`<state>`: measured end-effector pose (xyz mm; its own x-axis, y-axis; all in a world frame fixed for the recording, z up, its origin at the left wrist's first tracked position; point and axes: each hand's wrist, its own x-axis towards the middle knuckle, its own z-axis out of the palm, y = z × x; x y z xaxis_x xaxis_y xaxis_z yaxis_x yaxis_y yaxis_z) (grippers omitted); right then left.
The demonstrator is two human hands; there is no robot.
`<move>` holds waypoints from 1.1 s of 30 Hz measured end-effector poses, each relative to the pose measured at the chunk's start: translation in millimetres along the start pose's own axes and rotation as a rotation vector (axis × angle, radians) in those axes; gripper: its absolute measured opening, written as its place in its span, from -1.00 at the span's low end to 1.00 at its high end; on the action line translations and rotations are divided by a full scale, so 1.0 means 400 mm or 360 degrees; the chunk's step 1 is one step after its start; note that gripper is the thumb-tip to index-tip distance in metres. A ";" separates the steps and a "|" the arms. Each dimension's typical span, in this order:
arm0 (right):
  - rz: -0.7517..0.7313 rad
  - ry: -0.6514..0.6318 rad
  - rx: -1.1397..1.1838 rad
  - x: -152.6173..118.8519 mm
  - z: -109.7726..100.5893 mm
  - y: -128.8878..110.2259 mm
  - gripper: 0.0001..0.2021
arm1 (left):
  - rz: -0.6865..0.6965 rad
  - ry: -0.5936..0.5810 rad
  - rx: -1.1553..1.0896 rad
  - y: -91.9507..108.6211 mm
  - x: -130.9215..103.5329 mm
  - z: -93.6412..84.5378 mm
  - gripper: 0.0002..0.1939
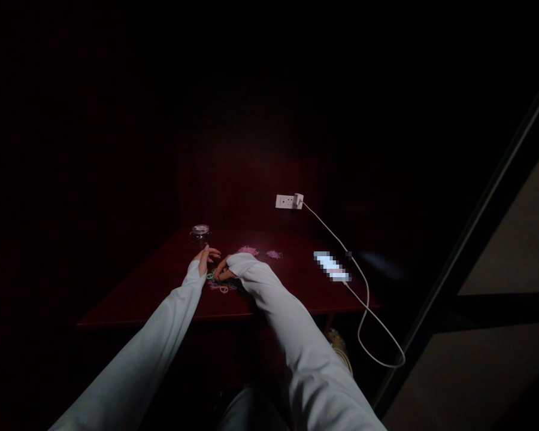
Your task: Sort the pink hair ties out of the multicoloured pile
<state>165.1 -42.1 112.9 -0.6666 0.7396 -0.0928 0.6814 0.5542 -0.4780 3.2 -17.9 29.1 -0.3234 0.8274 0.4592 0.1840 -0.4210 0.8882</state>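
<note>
Grip of the right hand looks loosely bent over a mixed pile of small coloured bands near the front edge of the dark red surface; whether it pinches any, I cannot tell. The left hand is partly open, fingers curved, just beside the pile. Pink and purple heaps lie beyond, farther from the front edge.

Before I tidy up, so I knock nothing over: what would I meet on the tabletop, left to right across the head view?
Round lidded container → pink pile → purple pile → lit phone.
</note>
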 end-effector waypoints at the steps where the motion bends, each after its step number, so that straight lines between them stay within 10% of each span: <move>1: -0.0012 0.0003 -0.0005 0.000 0.000 0.001 -0.91 | 0.0010 -0.0009 0.0013 -0.001 0.000 0.001 -0.27; 33: 0.0063 -0.0091 -0.0220 -0.022 0.000 -0.012 -0.84 | -0.0012 -0.0102 0.0029 -0.002 -0.003 0.004 -0.22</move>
<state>167.6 -51.0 116.2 -0.6517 0.7413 -0.1607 0.7401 0.5750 -0.3487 5.0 -17.8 27.9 -0.2649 0.8529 0.4499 0.1986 -0.4083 0.8910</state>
